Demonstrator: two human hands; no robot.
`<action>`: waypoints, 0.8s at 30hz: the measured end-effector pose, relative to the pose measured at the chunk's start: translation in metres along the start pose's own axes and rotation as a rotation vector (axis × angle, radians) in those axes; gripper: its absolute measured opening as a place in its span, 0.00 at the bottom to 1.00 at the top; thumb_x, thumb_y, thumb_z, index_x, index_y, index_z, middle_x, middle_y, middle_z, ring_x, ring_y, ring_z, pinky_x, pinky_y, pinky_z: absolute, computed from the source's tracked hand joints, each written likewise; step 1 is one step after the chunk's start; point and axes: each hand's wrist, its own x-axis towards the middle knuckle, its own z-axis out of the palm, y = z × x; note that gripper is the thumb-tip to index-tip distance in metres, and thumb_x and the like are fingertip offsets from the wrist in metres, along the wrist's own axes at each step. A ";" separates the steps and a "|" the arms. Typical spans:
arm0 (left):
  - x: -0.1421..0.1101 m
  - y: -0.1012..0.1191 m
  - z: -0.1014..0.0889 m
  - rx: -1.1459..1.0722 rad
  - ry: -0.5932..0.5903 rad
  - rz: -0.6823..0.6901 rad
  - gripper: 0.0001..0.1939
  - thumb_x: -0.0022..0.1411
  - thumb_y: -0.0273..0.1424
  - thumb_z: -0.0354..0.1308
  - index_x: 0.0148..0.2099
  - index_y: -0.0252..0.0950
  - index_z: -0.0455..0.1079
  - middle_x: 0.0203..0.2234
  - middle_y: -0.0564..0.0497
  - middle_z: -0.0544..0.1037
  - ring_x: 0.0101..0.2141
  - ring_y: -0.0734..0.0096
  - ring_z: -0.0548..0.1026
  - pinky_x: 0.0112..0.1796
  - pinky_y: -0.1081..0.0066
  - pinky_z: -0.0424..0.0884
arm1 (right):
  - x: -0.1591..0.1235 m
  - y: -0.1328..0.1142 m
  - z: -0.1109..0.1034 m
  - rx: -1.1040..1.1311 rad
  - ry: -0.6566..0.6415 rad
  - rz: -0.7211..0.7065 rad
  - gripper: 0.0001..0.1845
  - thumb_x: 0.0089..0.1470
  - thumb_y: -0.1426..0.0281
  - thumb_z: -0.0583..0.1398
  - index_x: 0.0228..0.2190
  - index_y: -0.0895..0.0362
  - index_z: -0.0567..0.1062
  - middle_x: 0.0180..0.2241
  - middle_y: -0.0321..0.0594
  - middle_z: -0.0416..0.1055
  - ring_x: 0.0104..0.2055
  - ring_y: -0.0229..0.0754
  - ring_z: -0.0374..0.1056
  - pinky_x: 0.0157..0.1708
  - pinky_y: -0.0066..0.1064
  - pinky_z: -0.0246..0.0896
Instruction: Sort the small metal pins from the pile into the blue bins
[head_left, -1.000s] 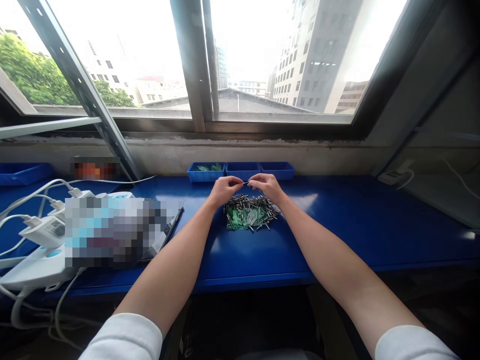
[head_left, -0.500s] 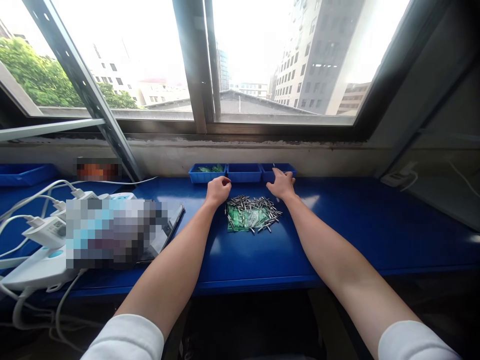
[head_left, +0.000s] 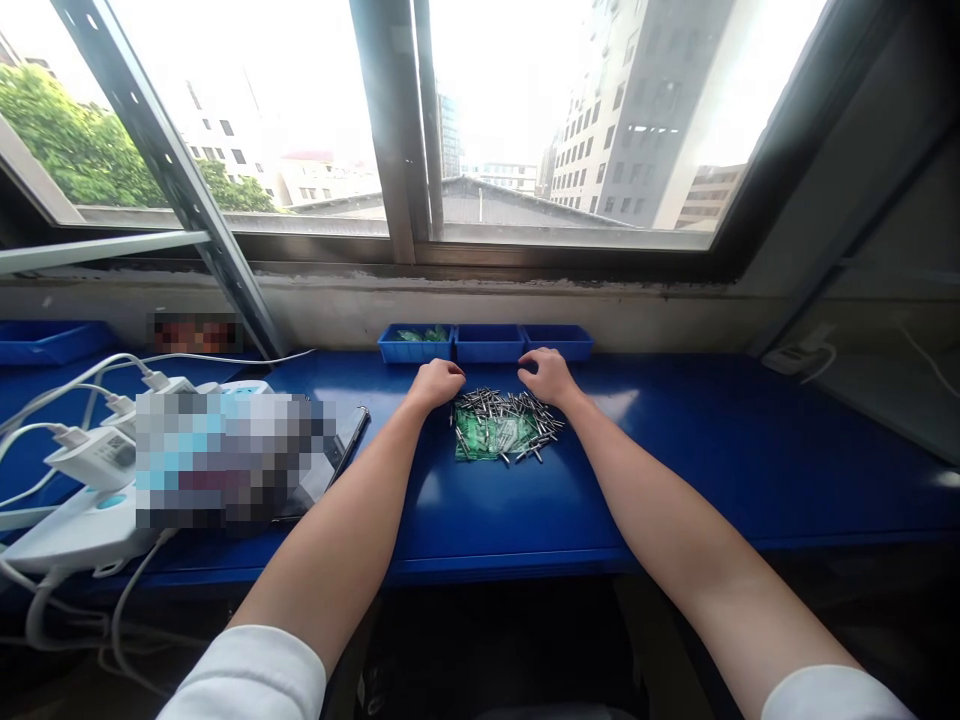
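Taking the loose pile of slim silver-and-black metal pins (head_left: 491, 402) as my clock centre, with twelve toward the window, I see it on the glossy blue tabletop (head_left: 675, 450), partly over a flat layer of translucent green plastic packets (head_left: 472, 436); a few pins lie crosswise at its near edge, around five o'clock.

My left hand (head_left: 436, 386) is at ten o'clock, nearest the pile's far left edge, its fingers curled in; I cannot tell whether anything is pinched inside. My right hand (head_left: 550, 380) is at about one o'clock, thumb and forefinger slightly apart, released, with no pin that I can see between them; its fingers reach in front of the bins and it hides part of the pile's far right side.

Three shallow blue plastic bins stand in a row along the wall; the left bin (head_left: 416, 353), toward eleven, holds green pieces; the middle bin (head_left: 489, 352) is at twelve; the right bin (head_left: 571, 350) is at one, just beyond my right hand.

Toward nine I have a dark-edged flat device (head_left: 351, 445), a pixelated heap (head_left: 225, 460) and, farther out, a white power strip (head_left: 56, 545) with white plugs and cables.
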 end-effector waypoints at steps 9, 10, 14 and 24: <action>-0.010 0.015 0.000 0.123 -0.137 0.041 0.10 0.44 0.32 0.55 0.27 0.41 0.77 0.30 0.47 0.79 0.34 0.57 0.74 0.39 0.65 0.67 | -0.005 -0.012 0.008 0.047 -0.237 -0.105 0.12 0.51 0.64 0.57 0.33 0.56 0.78 0.37 0.45 0.74 0.43 0.49 0.65 0.44 0.37 0.58; -0.010 0.016 0.000 0.148 -0.140 0.042 0.09 0.44 0.32 0.55 0.27 0.41 0.77 0.29 0.46 0.79 0.33 0.57 0.74 0.40 0.64 0.67 | -0.005 -0.012 0.008 0.054 -0.238 -0.108 0.12 0.51 0.64 0.57 0.32 0.56 0.78 0.37 0.45 0.74 0.43 0.49 0.66 0.44 0.37 0.59; -0.009 0.018 0.003 0.221 -0.145 0.033 0.09 0.44 0.37 0.57 0.27 0.40 0.76 0.28 0.45 0.79 0.34 0.54 0.74 0.43 0.59 0.64 | -0.005 -0.013 0.009 0.042 -0.222 -0.116 0.12 0.51 0.64 0.58 0.32 0.56 0.79 0.36 0.45 0.74 0.42 0.48 0.66 0.44 0.36 0.59; -0.009 0.018 0.005 0.178 -0.140 0.076 0.11 0.49 0.41 0.58 0.26 0.39 0.73 0.25 0.47 0.77 0.32 0.57 0.73 0.44 0.58 0.62 | -0.008 -0.019 0.007 0.136 -0.188 -0.162 0.15 0.51 0.65 0.58 0.40 0.56 0.76 0.38 0.44 0.73 0.43 0.46 0.65 0.43 0.36 0.59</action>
